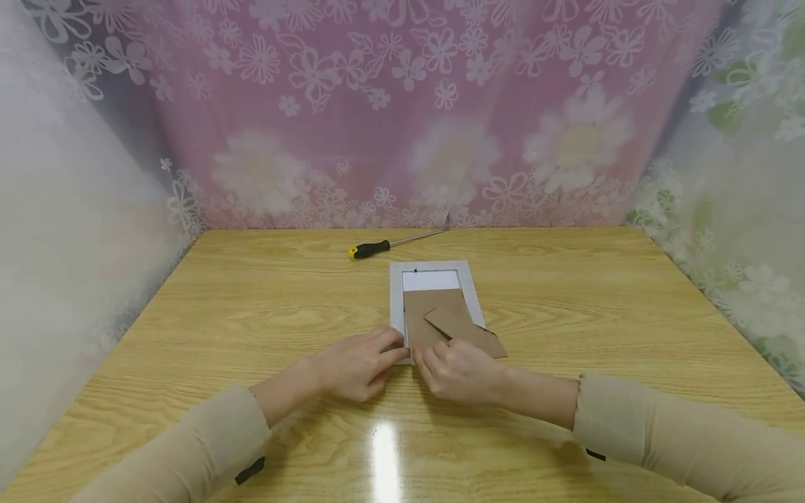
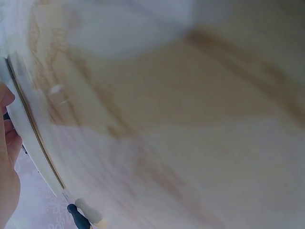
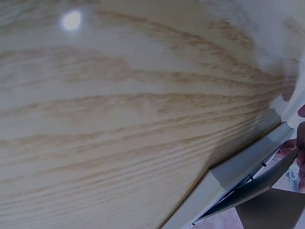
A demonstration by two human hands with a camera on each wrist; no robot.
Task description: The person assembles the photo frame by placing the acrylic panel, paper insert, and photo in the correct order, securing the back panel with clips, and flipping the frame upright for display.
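Note:
A picture frame (image 1: 474, 297) with a pale grey border lies back side up on the table. Its brown backing board (image 1: 418, 302) sits at a slant, near end raised, with a white strip (image 1: 434, 281) showing beyond its far edge. A brown stand flap (image 1: 472, 332) juts from the board to the right. My left hand (image 1: 361, 363) grips the frame's near left corner, fingertips on the border. With curled fingers my right hand (image 1: 462, 370) pinches the board's near edge; the pinched edge is partly hidden. In the right wrist view, the board (image 3: 267, 183) stands away from the frame (image 3: 238, 167).
Behind the frame lies a screwdriver (image 1: 371, 249) with a black and yellow handle, its shaft pointing right toward the back edge. A pink flowered curtain (image 1: 390, 140) borders the wooden table (image 1: 264, 293) at the back, with pale cloth on both sides.

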